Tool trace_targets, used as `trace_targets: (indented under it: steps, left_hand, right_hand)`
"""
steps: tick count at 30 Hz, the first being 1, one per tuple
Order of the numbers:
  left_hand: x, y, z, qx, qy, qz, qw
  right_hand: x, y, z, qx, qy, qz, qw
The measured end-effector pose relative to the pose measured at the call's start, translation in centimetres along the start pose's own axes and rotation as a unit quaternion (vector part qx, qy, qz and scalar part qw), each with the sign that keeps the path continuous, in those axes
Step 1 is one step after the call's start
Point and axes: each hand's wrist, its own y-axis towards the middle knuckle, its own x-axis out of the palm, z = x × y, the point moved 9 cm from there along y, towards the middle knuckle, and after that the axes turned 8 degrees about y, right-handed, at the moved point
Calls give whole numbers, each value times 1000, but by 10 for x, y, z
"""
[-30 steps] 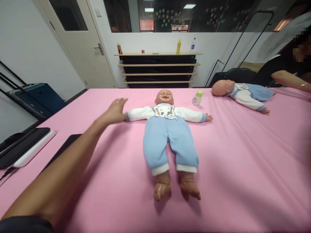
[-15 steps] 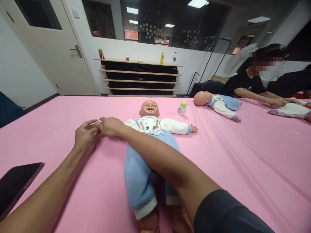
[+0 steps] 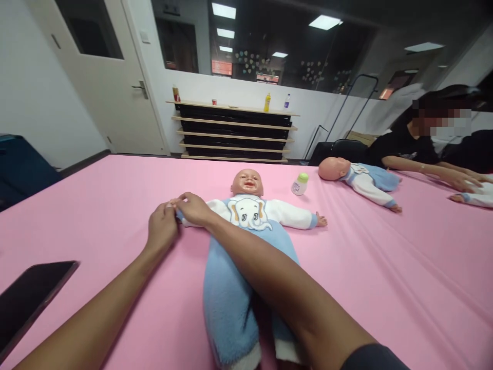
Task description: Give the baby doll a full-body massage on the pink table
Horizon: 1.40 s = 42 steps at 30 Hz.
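A baby doll (image 3: 246, 257) lies on its back on the pink table, its head away from me. It wears a white and light-blue fleece suit with an elephant on the chest. My right hand (image 3: 194, 209) reaches across the doll and is closed on the sleeve of the arm at the left. Beside it, my left hand (image 3: 164, 223) has its fingers curled at the end of that same arm, where a bit of blue cuff (image 3: 180, 216) shows between my hands. The doll's hand there is hidden by my fingers. Its other arm is stretched out to the right.
A small white bottle with a green cap (image 3: 300, 184) stands beyond the doll. Another doll (image 3: 365, 180) lies farther right, near a co-worker (image 3: 419, 149) handling a further doll. A dark phone or tablet (image 3: 34, 290) rests at left. Shelves (image 3: 234, 121) with bottles stand behind the table.
My left hand's fingers have closed in at the end of the sleeve, nearer to my right hand. A blue cuff now shows between them. The view has shifted slightly.
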Motion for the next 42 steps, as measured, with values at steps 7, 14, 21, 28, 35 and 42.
trace_targets:
  steps: [7, 14, 21, 28, 35, 42]
  left_hand:
    - [-5, -7, 16, 34, 7, 43, 998]
    - [-10, -9, 13, 20, 15, 46, 999]
    - [-5, -16, 25, 44, 5, 20, 999]
    - [-5, -12, 19, 36, -6, 29, 999]
    - [-6, -14, 26, 53, 1, 30, 998]
    - [-8, -18, 38, 85, 8, 16, 996]
  right_hand:
    - [4, -2, -11, -61, 110, -23, 992]
    - [-6, -10, -10, -54, 82, 25, 995]
    - [-18, -11, -8, -19, 47, 99, 994]
    - [-5, -6, -7, -37, 96, 29, 994]
    - [-6, -4, 0, -35, 142, 28, 989]
    - [2, 1, -1, -43, 161, -12, 986]
